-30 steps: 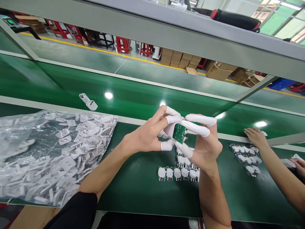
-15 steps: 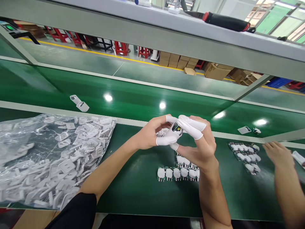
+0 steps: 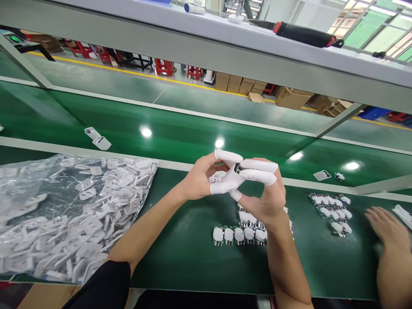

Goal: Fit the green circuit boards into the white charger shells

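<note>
My left hand (image 3: pixel 198 180), with white finger cots on, is closed round a white charger housing (image 3: pixel 232 177). A green circuit board (image 3: pixel 237 168) shows at the housing's far opening, mostly hidden by fingertips. Another small white plastic piece (image 3: pixel 216 177) sits in the left hand's palm. My right hand (image 3: pixel 268 189), also in finger cots, grips the housing from the right, fingers at the board end and thumb below. Under the hands, rows of circuit boards with white round-topped parts (image 3: pixel 238 234) lie on the green table, partly covered by the right forearm.
A clear bag of white plastic covers (image 3: pixel 93 223) lies at left. On the green belt (image 3: pixel 180 141) beyond rest white housings (image 3: pixel 98 138) and a cover (image 3: pixel 322 175). At right are more boards (image 3: pixel 330 210) and a co-worker's hand (image 3: pixel 388 225). A black-handled tool (image 3: pixel 304 34) lies on the shelf above.
My fingers have shifted on the housing, and less of the board shows. The belt pieces have moved left. The co-worker's hand has moved right and down, away from the boards.
</note>
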`<state>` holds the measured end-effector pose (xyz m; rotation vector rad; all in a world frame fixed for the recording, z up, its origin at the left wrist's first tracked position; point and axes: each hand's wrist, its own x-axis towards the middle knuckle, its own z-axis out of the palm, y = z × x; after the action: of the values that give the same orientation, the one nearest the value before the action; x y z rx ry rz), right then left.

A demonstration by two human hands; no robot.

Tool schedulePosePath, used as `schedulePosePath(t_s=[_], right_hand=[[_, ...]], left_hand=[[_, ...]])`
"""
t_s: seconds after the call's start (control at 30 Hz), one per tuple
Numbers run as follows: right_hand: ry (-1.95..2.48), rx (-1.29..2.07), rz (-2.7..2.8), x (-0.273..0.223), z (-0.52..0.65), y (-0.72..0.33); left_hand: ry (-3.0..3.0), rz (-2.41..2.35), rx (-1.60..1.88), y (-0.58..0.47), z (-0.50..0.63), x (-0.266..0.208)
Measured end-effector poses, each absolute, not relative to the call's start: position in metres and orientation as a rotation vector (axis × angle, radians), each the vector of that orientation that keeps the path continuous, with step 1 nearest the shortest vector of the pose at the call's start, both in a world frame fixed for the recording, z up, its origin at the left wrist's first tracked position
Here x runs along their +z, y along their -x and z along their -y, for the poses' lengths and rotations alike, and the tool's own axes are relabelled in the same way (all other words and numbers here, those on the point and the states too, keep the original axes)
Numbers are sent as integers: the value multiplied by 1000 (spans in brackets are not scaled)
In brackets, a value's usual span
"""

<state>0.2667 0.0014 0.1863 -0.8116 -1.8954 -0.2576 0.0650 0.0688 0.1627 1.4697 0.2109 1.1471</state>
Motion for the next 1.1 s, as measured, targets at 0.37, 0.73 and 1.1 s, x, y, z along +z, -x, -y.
schedulePosePath(t_s=[0.37, 0.73, 1.1], right_hand=[[879, -118, 1774, 177, -17, -280], [1513, 395, 2359, 109, -67, -300], [1982, 156, 1923, 107, -90, -380]], left_hand=[[-471, -597, 1361, -69, -116, 149], [-1477, -1286, 1236, -13, -196, 34], [-1987, -1258, 732, 29, -173, 98]])
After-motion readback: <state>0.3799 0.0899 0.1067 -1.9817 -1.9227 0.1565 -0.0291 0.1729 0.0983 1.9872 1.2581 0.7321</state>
